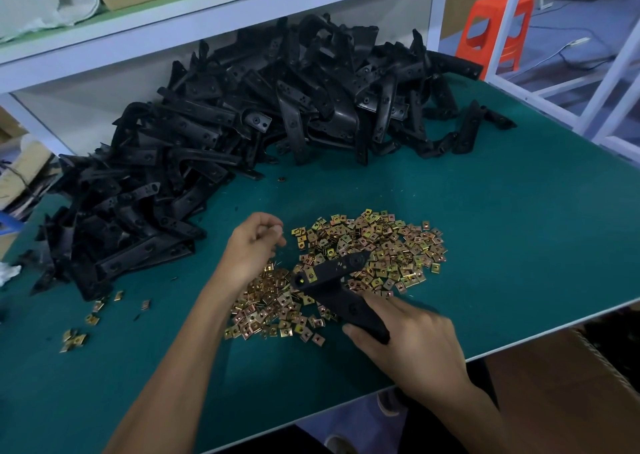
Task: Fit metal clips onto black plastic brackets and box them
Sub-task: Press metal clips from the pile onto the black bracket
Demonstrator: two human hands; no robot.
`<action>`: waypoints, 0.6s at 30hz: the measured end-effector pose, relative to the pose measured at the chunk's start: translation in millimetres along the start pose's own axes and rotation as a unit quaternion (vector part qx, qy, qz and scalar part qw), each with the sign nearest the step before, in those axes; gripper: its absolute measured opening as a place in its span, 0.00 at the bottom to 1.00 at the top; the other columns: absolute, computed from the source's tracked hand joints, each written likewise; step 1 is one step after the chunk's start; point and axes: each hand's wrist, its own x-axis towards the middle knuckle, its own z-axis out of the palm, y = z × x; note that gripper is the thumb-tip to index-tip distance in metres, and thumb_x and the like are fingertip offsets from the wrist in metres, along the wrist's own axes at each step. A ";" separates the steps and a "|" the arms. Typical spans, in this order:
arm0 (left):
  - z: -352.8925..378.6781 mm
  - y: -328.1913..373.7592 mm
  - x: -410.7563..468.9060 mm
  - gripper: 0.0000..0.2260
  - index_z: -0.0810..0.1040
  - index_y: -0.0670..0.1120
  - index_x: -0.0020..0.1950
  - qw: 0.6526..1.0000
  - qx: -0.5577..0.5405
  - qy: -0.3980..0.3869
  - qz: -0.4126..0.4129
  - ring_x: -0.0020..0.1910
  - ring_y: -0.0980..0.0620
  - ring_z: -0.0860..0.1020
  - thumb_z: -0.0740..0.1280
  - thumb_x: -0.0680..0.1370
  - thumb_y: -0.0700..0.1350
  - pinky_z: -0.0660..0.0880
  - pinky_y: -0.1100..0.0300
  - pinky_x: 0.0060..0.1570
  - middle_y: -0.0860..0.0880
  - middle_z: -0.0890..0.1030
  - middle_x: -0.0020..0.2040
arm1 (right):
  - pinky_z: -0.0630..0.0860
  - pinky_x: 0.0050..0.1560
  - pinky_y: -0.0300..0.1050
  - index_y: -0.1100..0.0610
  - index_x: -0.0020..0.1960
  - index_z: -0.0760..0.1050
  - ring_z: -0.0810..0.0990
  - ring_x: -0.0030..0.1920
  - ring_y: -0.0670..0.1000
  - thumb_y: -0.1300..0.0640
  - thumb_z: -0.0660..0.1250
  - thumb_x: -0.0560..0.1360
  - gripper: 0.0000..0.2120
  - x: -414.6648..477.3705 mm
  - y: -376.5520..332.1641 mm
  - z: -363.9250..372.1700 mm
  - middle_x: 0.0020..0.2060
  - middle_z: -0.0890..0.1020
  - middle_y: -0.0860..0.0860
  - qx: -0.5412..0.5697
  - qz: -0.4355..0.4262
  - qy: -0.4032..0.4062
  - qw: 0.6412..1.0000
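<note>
Gripping with our right hand (pixel 408 346), we held a black plastic bracket (pixel 332 280) by its near end, fingers and thumb wrapped round it. The bracket slanted up and to the left, above the heap of metal clips (pixel 391 245). A clip showed at its far left tip, though we could not tell whether it was seated. Our left hand (pixel 254 245) hovered just left of the bracket over the heap's left part with its fingers curled and fingertips close together; whether it pinched a clip we could not tell. The heap lay on the green table mat (pixel 502 228). A few stray clips (pixel 74 339) lay well to the left. A big pile of black brackets (pixel 242 117) filled the far left. An open cardboard box (pixel 571 384) stood below the table's near right edge.
</note>
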 end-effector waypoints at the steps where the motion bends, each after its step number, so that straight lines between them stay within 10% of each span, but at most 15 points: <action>1: -0.4 -0.1 0.0 0.05 0.79 0.51 0.52 1.000 0.014 -0.009 -0.002 0.46 0.50 0.81 0.64 0.83 0.43 0.76 0.56 0.46 0.51 0.84 0.43 | 0.71 0.30 0.42 0.41 0.60 0.79 0.81 0.36 0.45 0.32 0.59 0.75 0.21 -0.1 0.1 0.1 0.38 0.81 0.41 0.001 -0.001 -0.001 1.000; 8: 11.8 -1.8 -0.4 0.07 0.83 0.52 0.57 0.956 0.276 0.033 0.091 0.53 0.52 0.77 0.67 0.81 0.49 0.74 0.59 0.53 0.52 0.81 0.52 | 0.72 0.31 0.42 0.41 0.60 0.79 0.81 0.37 0.45 0.31 0.59 0.75 0.21 0.2 0.2 0.9 0.39 0.81 0.41 0.004 0.003 -0.008 1.000; 18: 29.8 7.8 -5.6 0.05 0.76 0.54 0.45 0.958 0.285 -0.018 0.034 0.42 0.57 0.77 0.70 0.79 0.50 0.68 0.64 0.37 0.57 0.78 0.42 | 0.70 0.30 0.41 0.41 0.59 0.79 0.81 0.36 0.45 0.32 0.60 0.75 0.21 -0.7 0.4 0.9 0.38 0.81 0.40 0.007 0.000 0.002 1.000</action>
